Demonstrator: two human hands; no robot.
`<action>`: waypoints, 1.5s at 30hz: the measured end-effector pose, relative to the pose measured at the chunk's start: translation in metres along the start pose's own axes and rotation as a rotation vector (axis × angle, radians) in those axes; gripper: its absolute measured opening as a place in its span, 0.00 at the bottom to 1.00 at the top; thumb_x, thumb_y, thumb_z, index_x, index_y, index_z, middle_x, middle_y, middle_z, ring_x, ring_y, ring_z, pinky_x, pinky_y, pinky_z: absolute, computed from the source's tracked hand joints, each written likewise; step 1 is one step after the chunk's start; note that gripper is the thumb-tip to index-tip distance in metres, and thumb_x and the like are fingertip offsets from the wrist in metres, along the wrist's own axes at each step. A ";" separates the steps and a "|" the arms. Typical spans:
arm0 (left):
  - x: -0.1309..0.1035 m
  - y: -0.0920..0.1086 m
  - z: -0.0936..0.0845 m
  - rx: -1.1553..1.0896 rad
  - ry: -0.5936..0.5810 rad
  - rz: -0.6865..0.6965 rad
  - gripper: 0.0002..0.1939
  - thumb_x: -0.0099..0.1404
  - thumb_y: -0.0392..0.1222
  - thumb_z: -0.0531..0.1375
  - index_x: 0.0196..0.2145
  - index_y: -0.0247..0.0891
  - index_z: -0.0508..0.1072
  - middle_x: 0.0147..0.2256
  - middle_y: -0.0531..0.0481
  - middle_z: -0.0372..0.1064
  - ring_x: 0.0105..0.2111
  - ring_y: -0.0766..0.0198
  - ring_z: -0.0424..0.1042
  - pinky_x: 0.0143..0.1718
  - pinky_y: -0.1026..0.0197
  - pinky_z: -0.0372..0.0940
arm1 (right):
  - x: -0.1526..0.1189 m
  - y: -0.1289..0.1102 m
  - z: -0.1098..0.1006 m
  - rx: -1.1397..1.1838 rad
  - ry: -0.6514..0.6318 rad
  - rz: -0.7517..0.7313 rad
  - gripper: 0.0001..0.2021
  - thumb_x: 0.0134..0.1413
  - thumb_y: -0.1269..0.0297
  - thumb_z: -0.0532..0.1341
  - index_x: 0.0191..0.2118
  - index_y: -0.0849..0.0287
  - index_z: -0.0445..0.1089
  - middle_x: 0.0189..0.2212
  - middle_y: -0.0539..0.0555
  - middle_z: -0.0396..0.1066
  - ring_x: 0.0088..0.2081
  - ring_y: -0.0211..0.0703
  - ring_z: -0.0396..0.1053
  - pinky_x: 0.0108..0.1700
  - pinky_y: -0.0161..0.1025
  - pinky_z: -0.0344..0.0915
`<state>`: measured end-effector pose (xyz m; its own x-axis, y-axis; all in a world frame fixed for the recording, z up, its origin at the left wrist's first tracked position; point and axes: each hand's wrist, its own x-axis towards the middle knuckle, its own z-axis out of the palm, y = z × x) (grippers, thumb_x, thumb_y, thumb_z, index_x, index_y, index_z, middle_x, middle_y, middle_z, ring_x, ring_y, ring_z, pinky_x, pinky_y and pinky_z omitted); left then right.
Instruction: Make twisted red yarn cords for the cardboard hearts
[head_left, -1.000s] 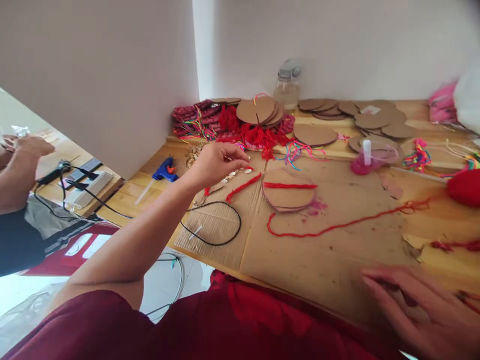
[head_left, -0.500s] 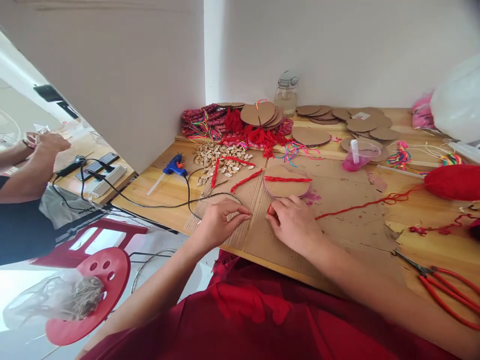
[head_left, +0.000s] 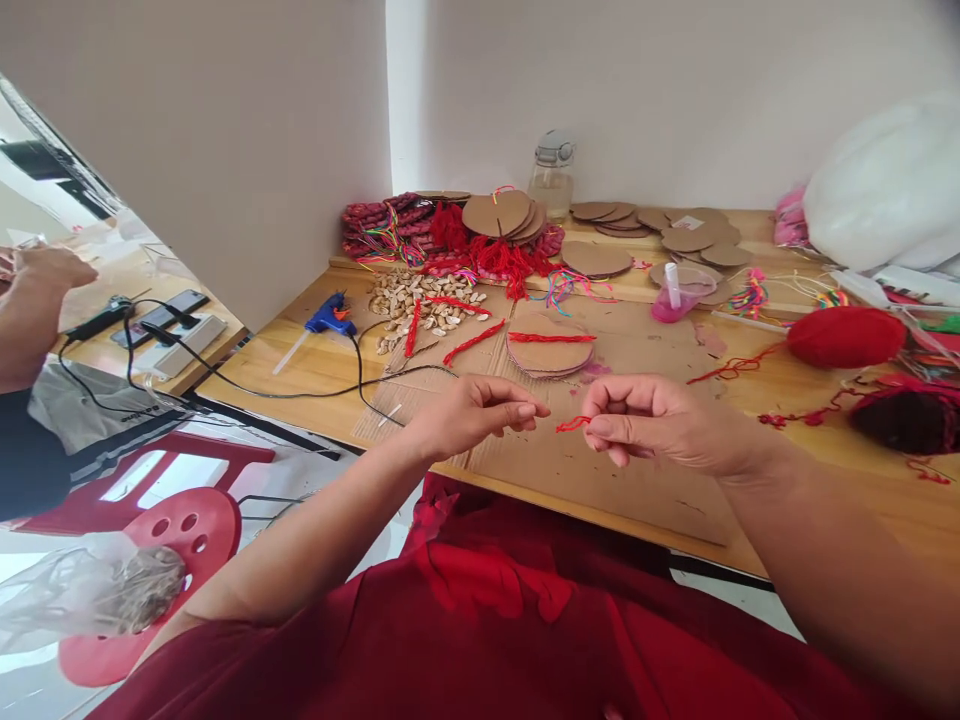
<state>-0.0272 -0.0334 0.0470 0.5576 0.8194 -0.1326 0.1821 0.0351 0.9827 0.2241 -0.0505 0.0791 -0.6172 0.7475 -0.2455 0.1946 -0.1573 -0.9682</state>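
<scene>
My right hand [head_left: 645,420] is closed in a pinch on a short end of red yarn [head_left: 573,425], which sticks out to the left of the fingertips. Facing it, my left hand [head_left: 491,410] has thumb and fingers pressed together; anything between them is too small to make out. A small gap separates the left fingertips from the yarn end. Both hands hover over a flat cardboard sheet [head_left: 637,480]. Just beyond them lies a round cardboard disc [head_left: 547,355] with a red yarn strip [head_left: 551,338] across it. Another yarn strip [head_left: 472,342] rests left of the disc.
A blue glue gun [head_left: 331,316] and its cable lie left of a pile of pale shell-like pieces [head_left: 420,300]. Behind are stacked cardboard discs [head_left: 499,215] and a bottle [head_left: 553,180]. A pink cup [head_left: 673,300] and red yarn ball [head_left: 847,336] stand right. Another person's arm [head_left: 30,310] shows left.
Both hands have lifted from the cardboard and come nearer each other. My right hand has turned, showing the yarn end in its pinch. The view has shifted; the red-handled scissors no longer show.
</scene>
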 end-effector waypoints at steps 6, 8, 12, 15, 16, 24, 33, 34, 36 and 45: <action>0.008 0.017 0.022 -0.165 -0.205 -0.050 0.14 0.61 0.52 0.66 0.37 0.39 0.81 0.34 0.47 0.76 0.30 0.69 0.69 0.28 0.67 0.60 | -0.017 0.003 -0.009 0.069 -0.052 0.015 0.14 0.56 0.55 0.68 0.34 0.60 0.68 0.27 0.49 0.69 0.24 0.31 0.63 0.25 0.31 0.57; 0.008 0.021 0.027 -0.206 -0.240 -0.081 0.15 0.60 0.52 0.67 0.39 0.39 0.81 0.34 0.47 0.76 0.31 0.68 0.70 0.29 0.67 0.61 | -0.022 0.004 -0.010 0.075 -0.059 0.002 0.14 0.56 0.56 0.68 0.34 0.60 0.68 0.27 0.49 0.69 0.24 0.31 0.62 0.25 0.31 0.57; 0.005 0.026 0.033 -0.286 -0.297 -0.135 0.17 0.60 0.54 0.67 0.35 0.36 0.81 0.32 0.45 0.76 0.30 0.69 0.70 0.28 0.67 0.60 | -0.030 0.006 -0.010 0.073 -0.030 -0.018 0.13 0.57 0.56 0.68 0.34 0.60 0.68 0.26 0.48 0.68 0.24 0.31 0.62 0.26 0.31 0.58; 0.004 0.028 0.036 -0.319 -0.321 -0.171 0.21 0.59 0.57 0.67 0.36 0.35 0.81 0.31 0.44 0.76 0.29 0.68 0.71 0.27 0.68 0.60 | -0.034 0.007 -0.012 0.077 -0.005 -0.037 0.13 0.56 0.56 0.68 0.34 0.60 0.69 0.25 0.47 0.68 0.24 0.31 0.62 0.25 0.31 0.58; 0.003 0.029 0.037 -0.323 -0.319 -0.182 0.22 0.59 0.58 0.66 0.36 0.34 0.81 0.31 0.44 0.76 0.29 0.68 0.71 0.26 0.68 0.59 | -0.036 0.007 -0.012 0.080 -0.001 -0.042 0.13 0.56 0.57 0.68 0.34 0.60 0.69 0.25 0.47 0.68 0.24 0.31 0.62 0.25 0.31 0.58; 0.000 0.037 0.047 -0.285 -0.261 -0.232 0.28 0.55 0.63 0.67 0.33 0.30 0.80 0.29 0.43 0.76 0.27 0.67 0.73 0.22 0.69 0.58 | -0.044 0.008 -0.016 0.052 0.018 -0.049 0.14 0.56 0.56 0.69 0.32 0.61 0.68 0.25 0.48 0.67 0.23 0.29 0.61 0.23 0.29 0.55; -0.002 0.041 0.052 -0.157 -0.251 -0.236 0.18 0.52 0.50 0.73 0.32 0.32 0.81 0.26 0.49 0.74 0.25 0.72 0.71 0.22 0.71 0.56 | -0.045 0.009 -0.015 0.034 -0.008 -0.089 0.13 0.58 0.56 0.68 0.33 0.61 0.69 0.23 0.46 0.66 0.24 0.30 0.61 0.24 0.29 0.58; -0.001 0.040 0.053 -0.153 -0.244 -0.233 0.16 0.51 0.48 0.73 0.31 0.32 0.80 0.24 0.49 0.74 0.25 0.72 0.71 0.22 0.71 0.55 | -0.045 0.009 -0.014 0.030 -0.010 -0.088 0.13 0.58 0.57 0.67 0.33 0.61 0.69 0.23 0.46 0.65 0.23 0.30 0.61 0.24 0.29 0.58; -0.001 0.039 0.055 -0.160 -0.229 -0.226 0.13 0.51 0.45 0.73 0.29 0.32 0.80 0.23 0.50 0.73 0.23 0.73 0.69 0.21 0.71 0.54 | -0.044 0.010 -0.015 0.021 -0.007 -0.084 0.13 0.57 0.57 0.68 0.33 0.61 0.69 0.23 0.46 0.65 0.24 0.30 0.60 0.25 0.29 0.58; -0.001 0.041 0.052 -0.170 -0.221 -0.238 0.11 0.52 0.45 0.72 0.28 0.33 0.80 0.21 0.50 0.72 0.22 0.72 0.68 0.21 0.70 0.52 | -0.047 0.015 -0.015 -0.369 0.103 -0.152 0.25 0.57 0.54 0.66 0.59 0.52 0.66 0.58 0.57 0.67 0.57 0.50 0.66 0.54 0.46 0.66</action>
<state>0.0217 -0.0630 0.0807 0.6804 0.6344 -0.3668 0.2009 0.3198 0.9259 0.2677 -0.0784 0.0767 -0.5839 0.8083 -0.0763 0.3790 0.1883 -0.9061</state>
